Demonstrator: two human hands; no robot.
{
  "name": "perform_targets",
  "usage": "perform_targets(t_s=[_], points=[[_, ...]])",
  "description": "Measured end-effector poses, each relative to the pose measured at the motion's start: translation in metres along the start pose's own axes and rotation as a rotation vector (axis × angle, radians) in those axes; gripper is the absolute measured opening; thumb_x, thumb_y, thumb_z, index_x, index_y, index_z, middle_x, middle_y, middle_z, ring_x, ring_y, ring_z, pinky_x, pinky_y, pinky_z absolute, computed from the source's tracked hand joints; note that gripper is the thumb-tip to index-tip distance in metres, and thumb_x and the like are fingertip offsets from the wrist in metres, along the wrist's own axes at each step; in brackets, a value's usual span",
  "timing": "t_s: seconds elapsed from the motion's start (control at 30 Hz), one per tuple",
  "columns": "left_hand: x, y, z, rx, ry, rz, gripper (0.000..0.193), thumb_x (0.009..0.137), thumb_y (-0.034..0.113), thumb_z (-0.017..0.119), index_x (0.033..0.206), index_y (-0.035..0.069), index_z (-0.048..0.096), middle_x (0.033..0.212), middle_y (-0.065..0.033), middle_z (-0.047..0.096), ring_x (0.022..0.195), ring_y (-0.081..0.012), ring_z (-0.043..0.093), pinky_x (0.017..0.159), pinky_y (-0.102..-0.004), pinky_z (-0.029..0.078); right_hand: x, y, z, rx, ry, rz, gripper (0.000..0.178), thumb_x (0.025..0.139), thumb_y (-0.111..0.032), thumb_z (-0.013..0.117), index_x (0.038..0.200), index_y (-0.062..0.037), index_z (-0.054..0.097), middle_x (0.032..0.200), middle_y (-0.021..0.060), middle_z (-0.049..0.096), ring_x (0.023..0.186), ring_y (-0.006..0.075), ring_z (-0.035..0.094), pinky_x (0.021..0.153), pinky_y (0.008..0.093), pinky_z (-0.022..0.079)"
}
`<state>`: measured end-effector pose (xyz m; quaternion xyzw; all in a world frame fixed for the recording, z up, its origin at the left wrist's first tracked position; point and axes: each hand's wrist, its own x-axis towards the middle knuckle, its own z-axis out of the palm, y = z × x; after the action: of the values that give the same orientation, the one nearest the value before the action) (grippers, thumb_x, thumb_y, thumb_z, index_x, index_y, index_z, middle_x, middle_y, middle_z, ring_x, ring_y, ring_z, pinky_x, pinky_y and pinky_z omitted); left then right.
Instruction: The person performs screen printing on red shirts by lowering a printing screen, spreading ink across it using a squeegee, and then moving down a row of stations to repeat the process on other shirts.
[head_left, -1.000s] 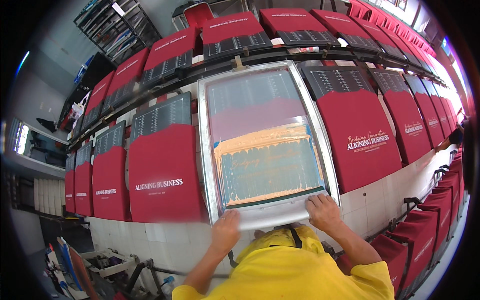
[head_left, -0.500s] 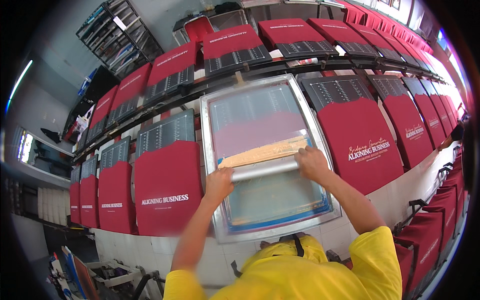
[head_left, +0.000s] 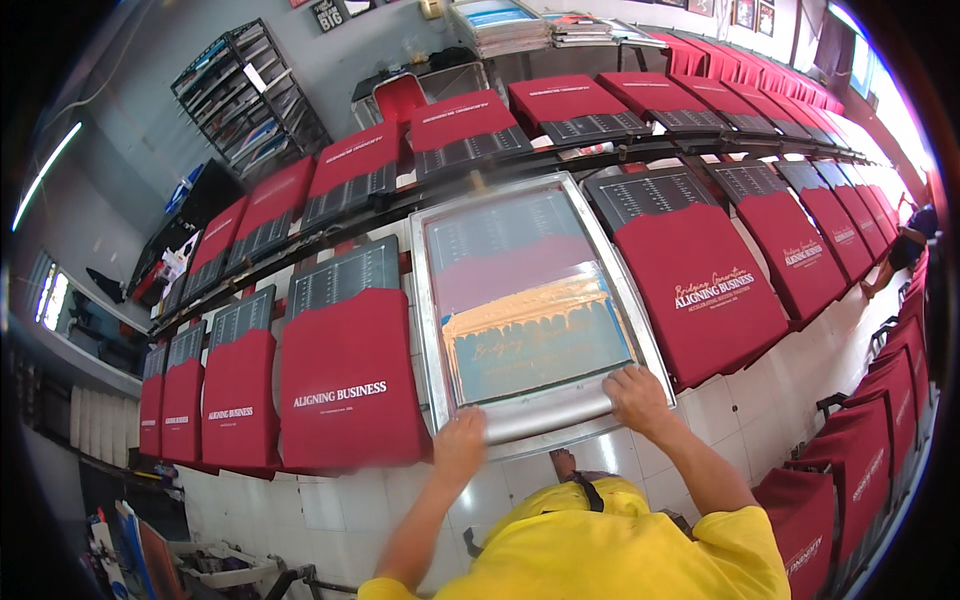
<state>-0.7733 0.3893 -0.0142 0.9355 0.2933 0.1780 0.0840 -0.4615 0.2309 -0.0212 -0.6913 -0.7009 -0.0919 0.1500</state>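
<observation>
A silver-framed printing screen point(head_left: 592, 232) lies over a dark red shirt on a board in front of me. Across its near end runs a squeegee with a rounded silver handle point(head_left: 545, 408). My left hand point(head_left: 460, 445), a little blurred, is closed on the handle's left end; my right hand point(head_left: 638, 398) grips the right end. Peach-orange ink point(head_left: 540, 310) forms a thick band across the middle of the mesh and drips into ragged streaks toward me. Faint lettering shows in the mesh below it. The squeegee's blade is hidden under the handle.
Dark red shirts on boards flank the screen, one with white print point(head_left: 350, 370) at left and one with peach and white print point(head_left: 710, 290) at right. Another row stands behind a dark rail. A black rack point(head_left: 250, 95) is at the back left; another person's arm point(head_left: 885, 275) shows far right.
Both hands have pulled the squeegee toward me, from mid-screen to the near end. The ink now spreads in streaks over the lower mesh. My view has tilted up slightly.
</observation>
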Motion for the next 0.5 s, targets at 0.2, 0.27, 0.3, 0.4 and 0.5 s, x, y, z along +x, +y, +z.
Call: perform_targets(t_s=[0.2, 0.27, 0.3, 0.4, 0.5], points=[[-0.040, 0.025, 0.008, -0.049, -0.050, -0.003, 0.040, 0.073, -0.007, 0.061, 0.112, -0.002, 0.059, 0.123, -0.0203, 0.059, 0.117, -0.0397, 0.056, 0.102, -0.0432, 0.047, -0.031, -0.029, -0.015, -0.014, -0.085, 0.030, 0.045, 0.067, -0.027, 0.077, 0.103, -0.0049, 0.062, 0.099, 0.0080, 0.059, 0.095, 0.0254, 0.056, 0.081, 0.0383, 0.044], [-0.051, 0.024, 0.016, -0.062, -0.122, -0.015, 0.047, 0.074, -0.007, 0.063, 0.121, -0.004, 0.055, 0.131, -0.0238, 0.053, 0.126, -0.0432, 0.048, 0.109, -0.0467, 0.040, -0.041, -0.032, -0.013, 0.020, -0.162, 0.058, 0.062, 0.068, -0.041, 0.080, 0.112, -0.0022, 0.060, 0.112, 0.0115, 0.058, 0.107, 0.0281, 0.054, 0.090, 0.0391, 0.043], [-0.053, 0.027, 0.018, -0.048, -0.124, -0.008, 0.049, 0.074, -0.007, 0.063, 0.122, -0.004, 0.055, 0.133, -0.0241, 0.051, 0.128, -0.0433, 0.047, 0.110, -0.0470, 0.040, -0.045, -0.033, -0.011, 0.032, -0.151, 0.063, 0.063, 0.070, -0.043, 0.079, 0.113, -0.0015, 0.060, 0.114, 0.0123, 0.058, 0.109, 0.0289, 0.054, 0.091, 0.0393, 0.043], [-0.053, 0.026, 0.015, -0.082, -0.161, -0.011, 0.055, 0.076, 0.001, 0.065, 0.129, -0.005, 0.052, 0.140, -0.0251, 0.047, 0.133, -0.0440, 0.043, 0.113, -0.0493, 0.035, -0.049, -0.036, -0.016, 0.066, -0.164, 0.078, 0.061, 0.078, -0.046, 0.076, 0.116, -0.0013, 0.059, 0.119, 0.0143, 0.057, 0.115, 0.0314, 0.052, 0.095, 0.0416, 0.042], [-0.046, 0.028, -0.006, -0.200, -0.155, -0.034, 0.056, 0.081, 0.009, 0.066, 0.132, -0.007, 0.050, 0.138, -0.0255, 0.049, 0.133, -0.0438, 0.043, 0.114, -0.0493, 0.033, -0.045, -0.032, -0.019, 0.133, -0.088, 0.118, 0.053, 0.084, -0.041, 0.072, 0.117, -0.0016, 0.059, 0.117, 0.0151, 0.059, 0.112, 0.0317, 0.054, 0.094, 0.0425, 0.044]])
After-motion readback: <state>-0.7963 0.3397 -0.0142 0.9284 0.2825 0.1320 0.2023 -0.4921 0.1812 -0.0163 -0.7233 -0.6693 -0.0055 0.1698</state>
